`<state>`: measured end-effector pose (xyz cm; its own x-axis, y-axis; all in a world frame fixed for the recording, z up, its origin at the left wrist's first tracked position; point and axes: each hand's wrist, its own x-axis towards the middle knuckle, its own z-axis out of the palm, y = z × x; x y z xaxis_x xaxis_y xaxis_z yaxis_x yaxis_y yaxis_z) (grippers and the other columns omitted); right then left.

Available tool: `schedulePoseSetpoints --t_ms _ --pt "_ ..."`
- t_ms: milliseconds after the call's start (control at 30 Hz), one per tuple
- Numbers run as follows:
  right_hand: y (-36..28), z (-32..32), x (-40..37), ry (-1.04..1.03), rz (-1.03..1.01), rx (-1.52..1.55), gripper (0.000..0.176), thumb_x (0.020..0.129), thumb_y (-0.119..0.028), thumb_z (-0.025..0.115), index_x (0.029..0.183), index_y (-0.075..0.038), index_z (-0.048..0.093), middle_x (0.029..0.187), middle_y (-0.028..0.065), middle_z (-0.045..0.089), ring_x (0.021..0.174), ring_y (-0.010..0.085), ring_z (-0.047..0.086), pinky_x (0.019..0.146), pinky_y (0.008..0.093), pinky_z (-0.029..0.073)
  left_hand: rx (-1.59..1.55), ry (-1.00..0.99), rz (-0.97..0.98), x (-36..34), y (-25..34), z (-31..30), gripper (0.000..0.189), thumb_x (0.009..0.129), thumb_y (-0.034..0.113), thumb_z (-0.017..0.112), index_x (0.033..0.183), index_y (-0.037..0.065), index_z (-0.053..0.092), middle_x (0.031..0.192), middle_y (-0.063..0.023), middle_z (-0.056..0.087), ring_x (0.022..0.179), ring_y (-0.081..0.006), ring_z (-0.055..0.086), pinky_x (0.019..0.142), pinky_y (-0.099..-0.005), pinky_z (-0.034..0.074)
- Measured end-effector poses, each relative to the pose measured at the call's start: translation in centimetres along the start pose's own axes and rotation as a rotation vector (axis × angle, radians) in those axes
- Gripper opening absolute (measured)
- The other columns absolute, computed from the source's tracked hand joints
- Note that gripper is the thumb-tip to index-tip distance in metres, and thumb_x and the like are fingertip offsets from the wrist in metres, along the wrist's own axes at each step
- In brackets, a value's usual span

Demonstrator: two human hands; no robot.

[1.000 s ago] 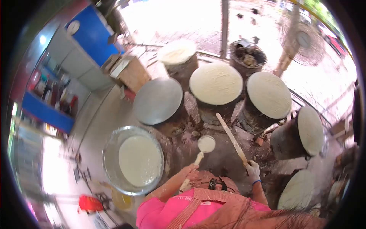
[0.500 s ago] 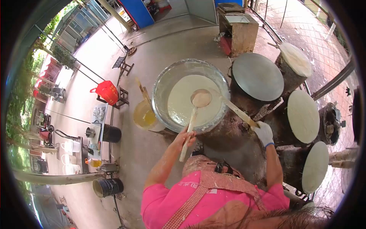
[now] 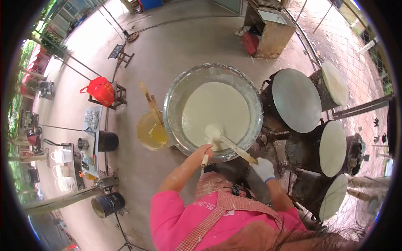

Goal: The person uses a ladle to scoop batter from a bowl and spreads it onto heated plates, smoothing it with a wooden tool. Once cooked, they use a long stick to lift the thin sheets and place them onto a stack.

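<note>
A large metal basin (image 3: 169, 93) in front of me holds pale, runny batter (image 3: 217, 106). My left hand (image 3: 202, 153), bare, is closed around the ladle's pale handle (image 3: 204, 160) at the basin's near rim. The handle's end points up toward me; the ladle's bowl is sunk in the batter or hidden. My right hand (image 3: 264, 169), in a white glove, grips a wooden paddle (image 3: 234, 148) that slants over the near rim. The paddle's batter-coated end (image 3: 212, 131) lies at the batter, close to the ladle.
Round griddles stand to the right: a bare grey one (image 3: 296, 100) and others covered with pale sheets (image 3: 333, 148). Left of the basin, a bucket (image 3: 144, 136) holds yellow liquid and sticks. A red bag (image 3: 100, 91) sits on a stool farther left.
The ladle, earlier lifted over the basin with batter in its bowl, has gone down and stands steeper. The paddle has swung from the right rim to the near side. My view has shifted.
</note>
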<state>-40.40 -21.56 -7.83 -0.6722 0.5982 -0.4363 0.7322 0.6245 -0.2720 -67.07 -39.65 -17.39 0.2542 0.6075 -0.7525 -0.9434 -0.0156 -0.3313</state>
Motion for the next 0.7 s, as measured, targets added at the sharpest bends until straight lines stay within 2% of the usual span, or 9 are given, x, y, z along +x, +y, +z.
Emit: schedulePoseSetpoints --t_ms 67,133,200,367,500,600,633,667,700 --pt "-0.4 -1.1 -2.6 -0.014 0.005 0.03 0.038 0.077 -0.043 0.06 0.086 -0.006 0.062 0.078 0.0182 0.064 0.075 0.0358 0.063 0.07 0.0452 0.048 -0.067 0.017 -0.007 -3.0 -1.4 1.8 0.021 0.09 0.02 0.051 0.079 0.01 0.036 0.051 0.0026 0.033 0.038 -0.0057 0.034 0.029 -0.0206 0.022" --pt "-0.6 -2.2 -4.4 0.201 -0.03 0.109 0.037 0.078 -0.042 0.061 0.088 -0.006 0.06 0.075 0.0188 0.064 0.07 0.0361 0.062 0.065 0.0458 0.049 -0.031 -0.071 -0.044 -9.6 -4.5 9.7 0.028 0.091 0.022 0.05 0.07 0.013 0.034 0.052 0.0036 0.032 0.036 -0.0039 0.031 0.027 -0.0198 0.019" --pt "-0.8 -4.1 -3.6 0.467 -0.19 0.087 0.037 0.079 -0.04 0.061 0.091 -0.006 0.056 0.068 0.0176 0.061 0.062 0.0376 0.06 0.056 0.0465 0.047 0.242 -0.114 0.322 -15.9 -8.7 15.9 0.03 0.091 0.025 0.051 0.07 0.013 0.034 0.053 0.0045 0.03 0.037 -0.0032 0.029 0.027 -0.0181 0.019" --pt "-2.4 -16.3 1.5 0.93 -0.52 0.162 0.038 0.077 -0.031 0.065 0.101 -0.002 0.059 0.08 0.018 0.063 0.068 0.0365 0.06 0.06 0.0443 0.047 0.605 -0.263 0.678 -28.2 -14.3 24.7 0.018 0.09 0.028 0.054 0.091 0.02 0.037 0.055 0.005 0.029 0.038 -0.002 0.026 0.029 -0.0167 0.016" --pt "-5.1 -25.1 2.0 1.077 -0.568 0.338 0.027 0.077 -0.022 0.067 0.096 -0.003 0.062 0.078 0.0177 0.063 0.068 0.0342 0.061 0.06 0.0401 0.047 1.038 -0.153 1.217 -35.5 -17.0 28.8 0.03 0.089 0.036 0.055 0.073 0.017 0.038 0.05 0.0058 0.028 0.035 -0.0028 0.024 0.027 -0.0177 0.019" --pt "-6.6 -24.7 1.8 0.93 -0.653 0.749 0.025 0.078 -0.021 0.068 0.094 -0.002 0.063 0.069 0.0085 0.061 0.058 0.0238 0.058 0.054 0.0338 0.046 1.087 -0.231 1.245 -35.1 -11.5 27.0 0.017 0.09 0.029 0.053 0.093 0.02 0.039 0.053 0.004 0.029 0.035 -0.0059 0.025 0.029 -0.0217 0.019" --pt "-6.5 -22.4 2.4 0.831 -0.701 0.876 0.024 0.079 -0.02 0.068 0.095 -0.002 0.064 0.065 0.0038 0.059 0.055 0.0175 0.056 0.052 0.0306 0.045 1.122 -0.163 1.317 -33.5 -10.8 25.7 0.017 0.09 0.029 0.052 0.088 0.018 0.04 0.052 0.0039 0.03 0.035 -0.0065 0.026 0.029 -0.0223 0.02" --pt "-6.0 -20.0 2.8 0.508 -0.55 1.041 0.024 0.079 -0.019 0.068 0.096 -0.002 0.065 0.064 0.001 0.057 0.054 0.0132 0.053 0.051 0.0288 0.044 1.149 -0.094 1.384 -31.4 -10.4 23.9 0.018 0.09 0.03 0.051 0.083 0.017 0.041 0.05 0.0037 0.031 0.034 -0.0071 0.027 0.029 -0.0228 0.021" --pt "-5.4 -17.0 3.2 0.172 -0.383 1.192 0.024 0.079 -0.019 0.067 0.097 -0.003 0.065 0.063 -0.0019 0.054 0.054 0.009 0.051 0.05 0.027 0.043 1.087 -0.065 1.151 -28.9 -9.4 21.4 0.023 0.09 0.03 0.05 0.076 0.016 0.04 0.048 0.0041 0.03 0.034 -0.0072 0.027 0.029 -0.023 0.022"
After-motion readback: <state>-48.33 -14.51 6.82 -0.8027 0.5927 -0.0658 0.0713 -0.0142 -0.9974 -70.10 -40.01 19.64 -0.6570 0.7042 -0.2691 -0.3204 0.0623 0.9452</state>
